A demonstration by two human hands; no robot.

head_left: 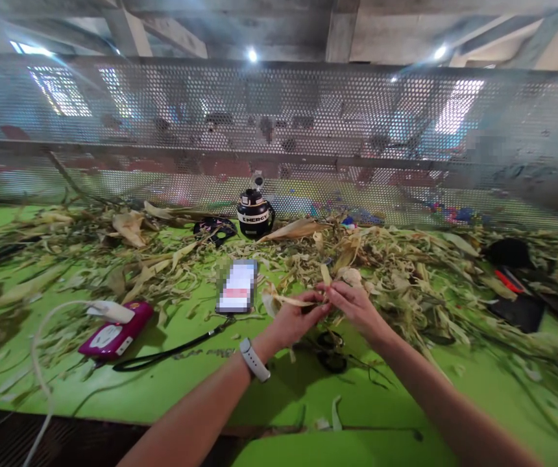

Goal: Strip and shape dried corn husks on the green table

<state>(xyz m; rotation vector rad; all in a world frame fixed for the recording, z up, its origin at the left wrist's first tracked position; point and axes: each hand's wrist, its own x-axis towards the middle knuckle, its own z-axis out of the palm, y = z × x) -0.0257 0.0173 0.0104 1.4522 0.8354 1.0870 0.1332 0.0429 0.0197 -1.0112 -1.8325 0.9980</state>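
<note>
The person is holding both hands together just to the right of the phone, which is lying face up on the green desk. The left hand is gripping a dry husk strip, with its fingers curled shut around it. The pale end of the strip is sticking out of the hand toward the phone. The right hand is pinching the same husk strip from the side away from the phone, and its fingertips are touching those of the left hand. A white watch is sitting on the left wrist, below the phone and slightly to its right.

Under the hands, below and to the right of the phone, 2 dark rings are lying on the desk; I cannot tell what they are. A black strap is running from the lower edge of the phone down and to the left. Farther left of the phone, a pink power bank is lying flat with a white cable plugged into it. Behind the phone, a black mug is standing upright, close to a metal screen full of holes. Loose husks are covering the desk to the right of the phone and behind it. Far to the right of the phone, a flat black thing is lying among them.
</note>
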